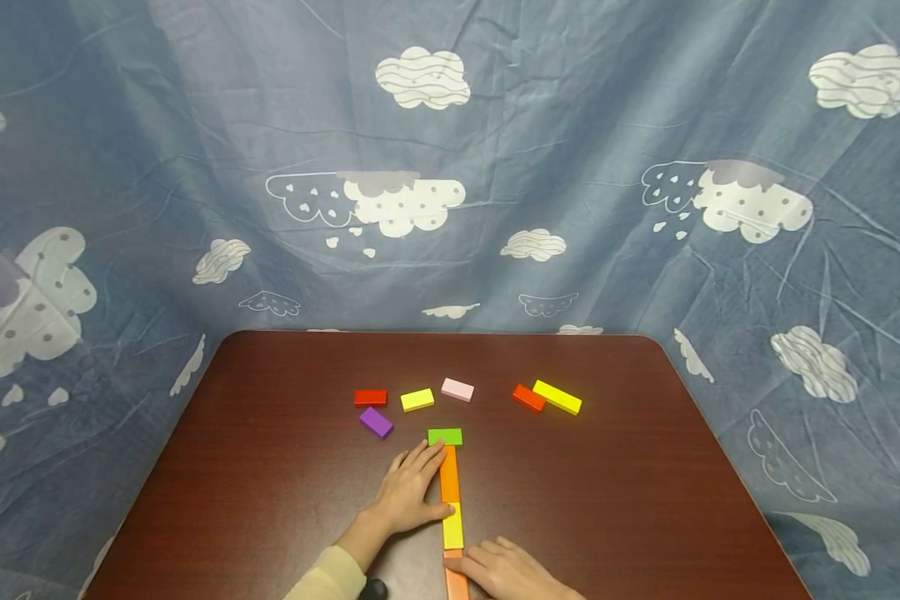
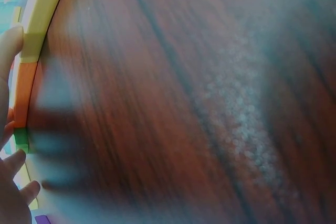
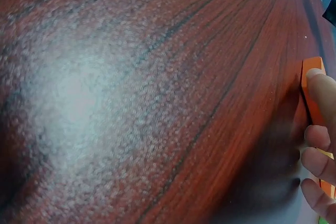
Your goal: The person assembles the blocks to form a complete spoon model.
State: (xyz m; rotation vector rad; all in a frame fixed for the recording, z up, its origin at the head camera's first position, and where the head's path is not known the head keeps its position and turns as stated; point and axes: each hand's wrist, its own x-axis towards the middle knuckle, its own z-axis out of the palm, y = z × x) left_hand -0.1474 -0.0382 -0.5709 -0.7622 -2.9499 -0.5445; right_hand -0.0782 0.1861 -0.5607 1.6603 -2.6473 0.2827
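Orange block (image 1: 449, 479), yellow block (image 1: 453, 535) and peach block (image 1: 457, 587) run far to near on the desk (image 1: 607, 492), green block (image 1: 445, 437) crosswise beyond. Left hand (image 1: 405, 498), fingers spread, touches from the left; right hand (image 1: 506, 572), nearer the peach block, rests its thumb there, fingers loose.

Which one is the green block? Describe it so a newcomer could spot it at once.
On the brown table, a row of blocks runs away from the person. At its far end, by the left hand, lies the green block. It is the only green one, and it lies crosswise to the orange block next to it.
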